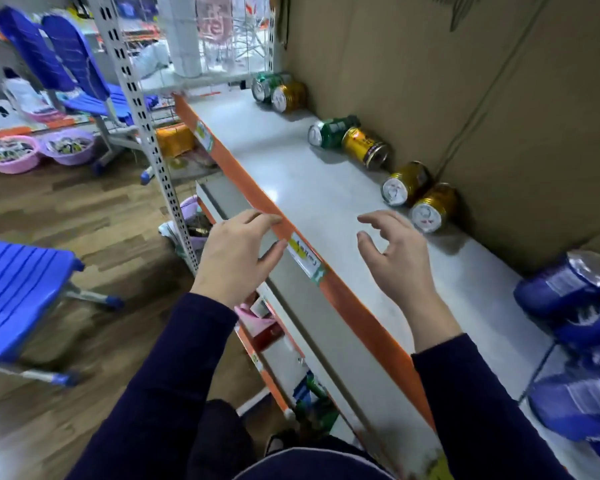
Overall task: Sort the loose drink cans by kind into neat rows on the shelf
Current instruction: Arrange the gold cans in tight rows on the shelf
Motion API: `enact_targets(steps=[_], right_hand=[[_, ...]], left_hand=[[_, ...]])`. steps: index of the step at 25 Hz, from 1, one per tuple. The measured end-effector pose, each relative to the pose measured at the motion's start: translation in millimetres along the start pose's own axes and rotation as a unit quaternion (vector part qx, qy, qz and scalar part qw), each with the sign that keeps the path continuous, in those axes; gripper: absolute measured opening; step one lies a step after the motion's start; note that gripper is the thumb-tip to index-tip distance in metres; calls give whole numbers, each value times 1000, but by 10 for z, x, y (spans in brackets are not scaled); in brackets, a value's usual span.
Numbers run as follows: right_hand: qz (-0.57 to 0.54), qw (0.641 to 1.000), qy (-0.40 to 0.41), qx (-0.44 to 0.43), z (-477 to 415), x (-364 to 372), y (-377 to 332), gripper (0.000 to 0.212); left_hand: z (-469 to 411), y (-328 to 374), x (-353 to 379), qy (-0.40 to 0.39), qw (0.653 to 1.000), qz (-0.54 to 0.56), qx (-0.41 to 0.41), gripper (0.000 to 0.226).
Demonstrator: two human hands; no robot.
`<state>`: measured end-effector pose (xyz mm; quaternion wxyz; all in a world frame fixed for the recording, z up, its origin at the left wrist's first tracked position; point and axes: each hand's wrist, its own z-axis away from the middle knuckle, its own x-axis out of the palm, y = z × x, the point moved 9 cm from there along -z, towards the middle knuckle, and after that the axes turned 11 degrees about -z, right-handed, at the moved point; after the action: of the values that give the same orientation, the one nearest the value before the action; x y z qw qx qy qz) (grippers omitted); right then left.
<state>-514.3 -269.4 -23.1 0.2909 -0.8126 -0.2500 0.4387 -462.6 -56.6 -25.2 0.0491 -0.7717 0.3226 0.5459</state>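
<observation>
Right hand [397,259] slack, cans [442,199] sideways, lids aisleward

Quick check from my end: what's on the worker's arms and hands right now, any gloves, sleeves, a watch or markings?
The left hand and right hand are bare: no gloves, and no ring or watch shows. The left sleeve and right sleeve are alike: long, plain, dark navy, reaching the wrists, with no visible markings or logos.
</observation>
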Motion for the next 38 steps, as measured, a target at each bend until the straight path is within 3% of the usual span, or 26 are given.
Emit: enact_targets(steps=[6,11,14,18,25,30,33,38], right_hand=[[93,993,26,71,-1069,400,511,28],[140,968,35,205,-1819,667,1007,56],[184,946,18,267,-1999,790,1240,65],[241,923,58,293,-2058,831,1339,72],[374,874,128,282,-2160,850,1174,67],[307,857,207,358,-1715,784,1144,70],[276,861,210,372,-1481,781,1064,68],[90,862,314,388,-1090,795,906,60]], left_hand=[[-1183,-619,541,-27,997,55,38,32],[-2184,-837,904,-81,982,102,135,32],[-2574,-837,1048,-103,971,112,185,33],[-2980,-800,1224,-94,964,132,210,33],[-3294,-603,1833,-185,948,162,204,85],[-3375,-488,1998,-205,939,205,183,78],[-3458,-562,1848,-180,938,226,188,69],[-3525,-593,1378,-118,944,225,212,60]])
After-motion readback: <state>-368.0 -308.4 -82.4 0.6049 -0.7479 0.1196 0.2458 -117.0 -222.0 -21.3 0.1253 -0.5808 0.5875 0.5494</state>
